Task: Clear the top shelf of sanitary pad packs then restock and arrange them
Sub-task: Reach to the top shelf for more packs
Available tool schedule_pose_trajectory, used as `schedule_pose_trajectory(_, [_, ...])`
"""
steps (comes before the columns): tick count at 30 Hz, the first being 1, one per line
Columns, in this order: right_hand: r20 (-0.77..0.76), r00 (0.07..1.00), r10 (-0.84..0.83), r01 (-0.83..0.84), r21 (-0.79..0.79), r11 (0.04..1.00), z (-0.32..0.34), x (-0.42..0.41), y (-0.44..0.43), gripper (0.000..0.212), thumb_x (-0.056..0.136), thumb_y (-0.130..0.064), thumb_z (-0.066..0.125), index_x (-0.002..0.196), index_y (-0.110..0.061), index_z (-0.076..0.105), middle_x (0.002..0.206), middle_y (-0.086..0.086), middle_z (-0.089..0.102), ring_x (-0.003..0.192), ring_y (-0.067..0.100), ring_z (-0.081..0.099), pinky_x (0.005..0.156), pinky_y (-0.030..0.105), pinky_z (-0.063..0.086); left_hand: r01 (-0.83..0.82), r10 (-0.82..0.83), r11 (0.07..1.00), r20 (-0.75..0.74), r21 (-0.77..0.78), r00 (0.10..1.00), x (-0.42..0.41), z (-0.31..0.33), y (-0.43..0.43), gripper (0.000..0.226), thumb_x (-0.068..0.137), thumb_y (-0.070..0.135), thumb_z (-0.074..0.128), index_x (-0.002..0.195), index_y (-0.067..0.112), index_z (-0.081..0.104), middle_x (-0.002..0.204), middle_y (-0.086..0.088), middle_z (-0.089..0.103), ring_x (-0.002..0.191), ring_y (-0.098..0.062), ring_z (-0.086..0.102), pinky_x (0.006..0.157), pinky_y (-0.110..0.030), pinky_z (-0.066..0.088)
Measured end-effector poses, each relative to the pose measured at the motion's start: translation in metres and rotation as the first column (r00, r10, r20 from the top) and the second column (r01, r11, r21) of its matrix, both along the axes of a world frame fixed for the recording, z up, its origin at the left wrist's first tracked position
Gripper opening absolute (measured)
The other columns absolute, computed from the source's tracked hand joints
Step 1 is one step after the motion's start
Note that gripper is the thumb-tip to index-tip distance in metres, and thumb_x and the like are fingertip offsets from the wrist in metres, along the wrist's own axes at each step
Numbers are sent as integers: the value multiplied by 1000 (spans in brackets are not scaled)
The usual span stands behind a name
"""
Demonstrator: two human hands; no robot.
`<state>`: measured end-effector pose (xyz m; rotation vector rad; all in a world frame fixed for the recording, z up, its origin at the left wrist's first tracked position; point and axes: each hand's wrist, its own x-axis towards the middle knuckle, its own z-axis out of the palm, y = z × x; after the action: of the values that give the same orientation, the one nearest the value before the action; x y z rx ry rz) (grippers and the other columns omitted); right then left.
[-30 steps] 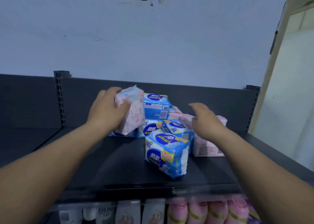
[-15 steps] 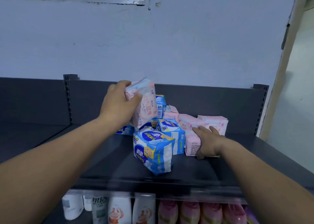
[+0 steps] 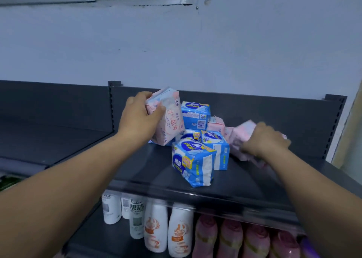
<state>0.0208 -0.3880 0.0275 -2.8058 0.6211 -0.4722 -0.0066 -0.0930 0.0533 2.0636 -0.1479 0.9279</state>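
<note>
A loose heap of sanitary pad packs lies on the dark top shelf. My left hand grips a pink and white pack, held upright just left of the heap. A blue pack stands nearest the front, another blue pack is behind it, and a third blue pack sits on top at the back. My right hand grips a pale pink pack on the right side of the heap; it is blurred by motion. More pink packs are partly hidden behind.
The shelf's dark back panel rises behind the heap, with slotted uprights at left and right. Below the shelf edge stand white bottles, orange-labelled bottles and pink bottles. A pale wall is behind.
My right hand went from lying on the pink pack to gripping it and lifting it a little. My left hand keeps its pink and white pack at about the same height.
</note>
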Motion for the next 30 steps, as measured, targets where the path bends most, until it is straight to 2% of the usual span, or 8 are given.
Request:
schedule_pose_trajectory(4, [259, 958, 122, -155, 111, 982, 46, -16, 59, 81, 62, -48, 79, 125, -13, 41, 130, 10, 51, 122, 34, 50, 95, 45, 41, -76, 76, 997, -22, -30, 997, -30, 4, 42, 45, 91, 34, 60, 133, 22, 49, 126, -2, 46, 98, -12, 48, 84, -27, 39])
schedule_pose_trajectory(7, [383, 873, 301, -405, 226, 886, 58, -30, 130, 83, 54, -50, 77, 120, -14, 43, 124, 8, 56, 114, 31, 57, 94, 47, 48, -145, 137, 985, -89, -93, 987, -58, 1, 90, 51, 90, 38, 60, 135, 21, 45, 129, -2, 46, 103, -18, 55, 90, -37, 50])
schedule_pose_trajectory(12, [465, 672, 576, -737, 494, 461, 41, -82, 277, 77, 61, -37, 85, 120, -13, 42, 115, 2, 60, 100, 21, 62, 88, 39, 53, -336, 283, 896, -210, -291, 936, -133, -15, 187, 66, 82, 42, 67, 137, 15, 42, 127, -3, 54, 108, -23, 58, 94, -42, 51])
schedule_pose_trajectory(16, [408, 560, 721, -669, 737, 102, 3, -140, 389, 66, 71, -26, 84, 117, -16, 37, 112, 3, 60, 87, 20, 70, 67, 40, 61, -458, 351, 726, -296, -513, 888, -206, -43, 268, 77, 51, 53, 73, 114, 12, 60, 106, -3, 69, 93, -24, 68, 85, -44, 57])
schedule_pose_trajectory(19, [308, 461, 832, -591, 806, 29, -29, -188, 460, 62, 75, -25, 81, 117, -16, 37, 107, 3, 62, 83, 20, 71, 66, 42, 61, -501, 340, 597, -368, -627, 865, -263, -67, 314, 62, 47, 45, 76, 98, 10, 66, 96, -9, 72, 83, -27, 70, 72, -41, 59])
schedule_pose_trajectory(23, [279, 310, 909, -549, 833, -69, -69, -244, 542, 68, 66, -28, 85, 118, -15, 43, 111, 3, 64, 88, 20, 71, 66, 40, 61, -569, 402, 466, -410, -678, 819, -336, -96, 364, 37, 66, 37, 82, 92, 17, 65, 92, -3, 72, 79, -20, 70, 73, -34, 59])
schedule_pose_trajectory(27, [182, 214, 960, -530, 847, -43, -114, -277, 613, 89, 36, -54, 86, 114, -23, 57, 113, 7, 64, 90, 27, 71, 72, 47, 60, -611, 378, 403, -484, -682, 789, -395, -126, 408, 38, 76, 40, 78, 99, 12, 67, 88, -1, 72, 71, -14, 68, 54, -20, 48])
schedule_pose_trajectory(30, [85, 156, 984, -551, 834, 15, -155, -273, 659, 99, 26, -77, 82, 110, -30, 61, 112, 4, 65, 101, 32, 67, 87, 57, 53, -624, 319, 397, -536, -673, 782, -422, -141, 429, 37, 79, 36, 76, 106, 12, 68, 84, -4, 72, 69, -19, 68, 56, -25, 51])
